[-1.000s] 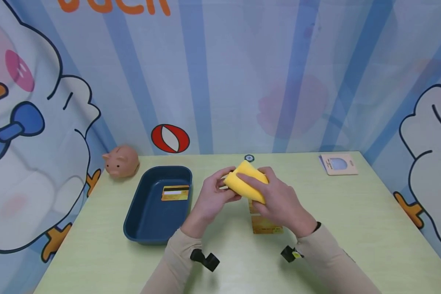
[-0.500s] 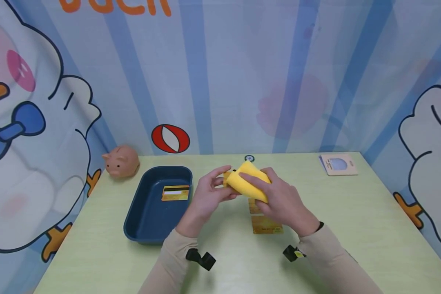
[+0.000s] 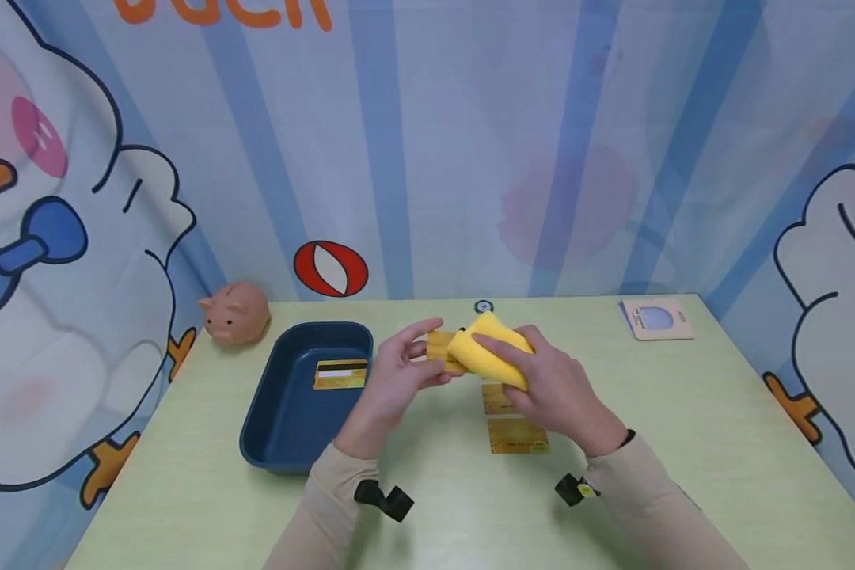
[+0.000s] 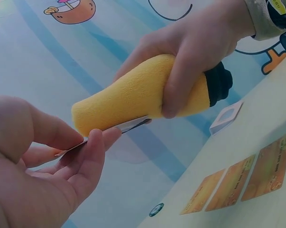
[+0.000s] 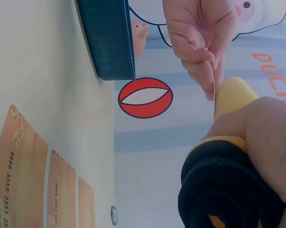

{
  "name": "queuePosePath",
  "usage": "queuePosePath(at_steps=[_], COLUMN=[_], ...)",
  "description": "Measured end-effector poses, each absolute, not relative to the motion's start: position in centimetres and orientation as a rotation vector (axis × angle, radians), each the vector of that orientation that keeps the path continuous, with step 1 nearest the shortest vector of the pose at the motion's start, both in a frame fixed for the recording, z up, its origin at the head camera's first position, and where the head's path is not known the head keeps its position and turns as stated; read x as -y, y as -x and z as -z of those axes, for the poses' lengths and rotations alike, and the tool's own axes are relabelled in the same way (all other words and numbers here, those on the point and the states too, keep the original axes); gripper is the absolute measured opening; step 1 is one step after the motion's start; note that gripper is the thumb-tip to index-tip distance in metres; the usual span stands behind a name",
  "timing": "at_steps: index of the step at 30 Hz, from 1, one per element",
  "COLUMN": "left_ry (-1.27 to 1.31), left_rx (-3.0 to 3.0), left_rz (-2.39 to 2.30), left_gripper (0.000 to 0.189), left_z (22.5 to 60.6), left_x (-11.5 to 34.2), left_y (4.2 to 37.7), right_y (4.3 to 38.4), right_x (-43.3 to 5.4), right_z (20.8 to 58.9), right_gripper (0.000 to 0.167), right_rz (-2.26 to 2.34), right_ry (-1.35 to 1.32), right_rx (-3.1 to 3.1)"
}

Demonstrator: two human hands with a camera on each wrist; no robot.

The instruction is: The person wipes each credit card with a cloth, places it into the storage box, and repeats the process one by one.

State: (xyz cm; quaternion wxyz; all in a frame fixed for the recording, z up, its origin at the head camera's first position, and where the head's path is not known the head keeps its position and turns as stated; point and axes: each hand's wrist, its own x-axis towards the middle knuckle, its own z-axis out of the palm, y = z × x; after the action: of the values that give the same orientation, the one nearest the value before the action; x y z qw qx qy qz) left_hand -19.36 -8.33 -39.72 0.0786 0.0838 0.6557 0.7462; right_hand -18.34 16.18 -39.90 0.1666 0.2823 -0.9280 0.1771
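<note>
Both sleeved arms come in from the bottom edge of the head view, left forearm and right forearm angled inward, wrists raised, hands near each other mid-frame but apart. Left hand is in a pinch grip, thumb pressing against fingers, digits pointing toward the other hand. Right hand is curled in a fuller wrap grip, back of hand facing up to the head camera, fingers directed toward the left.

Blue striped backdrop, white cartoon bird at left, pale green table
</note>
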Motion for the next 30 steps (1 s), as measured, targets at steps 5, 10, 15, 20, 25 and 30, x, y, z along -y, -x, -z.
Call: queuePosePath(at_steps=[5,10,15,20,25,30], left_ry=[-0.236,-0.228,-0.225,-0.232,-0.219,-0.209], left_rx=[-1.970,-1.975,-1.969,-1.952,-1.939,-1.923], left_rz=[-2.242,-2.240,-2.243,-2.250,-2.270,-2.267], left_gripper=[0.060,0.058,0.058,0.058,0.058,0.060], left_z=[39.4,39.2,39.3,39.3,39.2,39.4], left_x=[8.6,8.8,9.1,9.2,9.3,9.5], left_y=[19.5,19.4,19.3,19.4,19.3,19.2], right_y=[18.5,18.6,18.7,18.8,18.8,18.6], right_x=[-16.5,-16.9,-17.3,-17.8,-18.2,-18.3], right_z=[40.1,40.3,40.7,40.8,40.8,40.6], right_gripper=[0.071,0.071,0.072,0.072,0.071,0.070], right_rz=[-0.515,-0.532,-0.546,-0.574,-0.582,-0.591], right_ry=[-0.806,-0.806,-0.791,-0.773,-0.760,-0.760], right_rx=[2.630,2.619,2.620,2.634,2.637,2.635])
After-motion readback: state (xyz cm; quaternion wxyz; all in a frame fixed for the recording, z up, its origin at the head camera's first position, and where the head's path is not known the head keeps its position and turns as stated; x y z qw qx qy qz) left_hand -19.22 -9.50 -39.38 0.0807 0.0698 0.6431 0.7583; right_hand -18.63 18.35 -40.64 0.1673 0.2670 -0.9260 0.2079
